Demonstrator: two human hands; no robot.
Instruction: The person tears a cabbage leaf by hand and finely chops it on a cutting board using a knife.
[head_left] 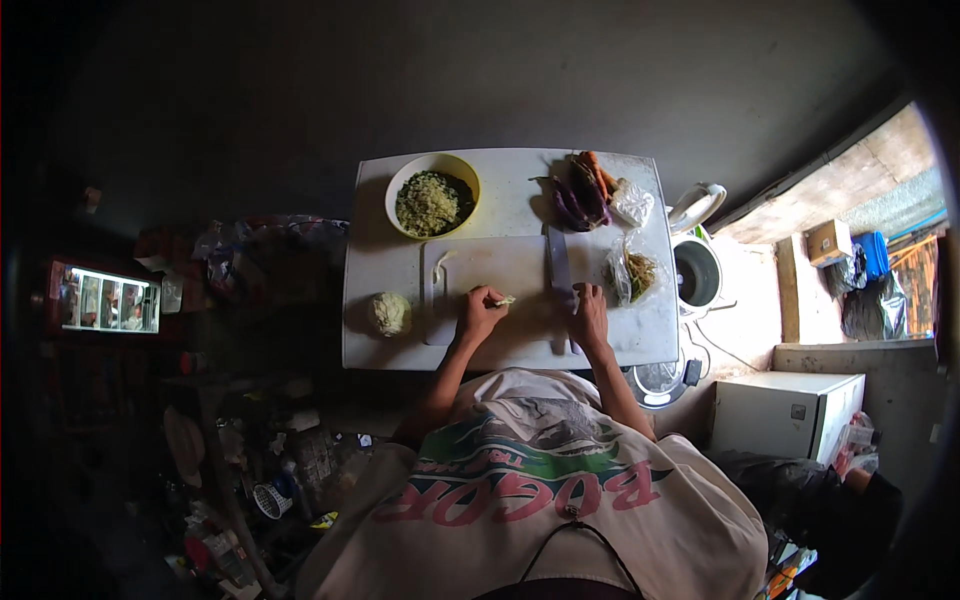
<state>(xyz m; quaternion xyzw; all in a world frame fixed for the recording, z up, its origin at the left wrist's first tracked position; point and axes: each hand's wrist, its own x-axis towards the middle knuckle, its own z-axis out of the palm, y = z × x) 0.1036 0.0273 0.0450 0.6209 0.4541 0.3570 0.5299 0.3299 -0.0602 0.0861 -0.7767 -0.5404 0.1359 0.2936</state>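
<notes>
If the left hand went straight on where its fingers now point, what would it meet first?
The left hand, holding a small vegetable piece, would probably meet the knife to its right; the hand's height above the cutting board is unclear.

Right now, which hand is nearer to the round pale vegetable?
Left. The left hand is right of the round pale vegetable; the right hand is farther right, by the knife.

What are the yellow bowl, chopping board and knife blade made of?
The yellow bowl looks like smooth plastic, judging by its even colour, though enamel is possible. The chopping board seems to be matte, pale plastic: no wood grain shows. The knife blade is probably smooth metal, its flat grey face faintly reflective.
</notes>
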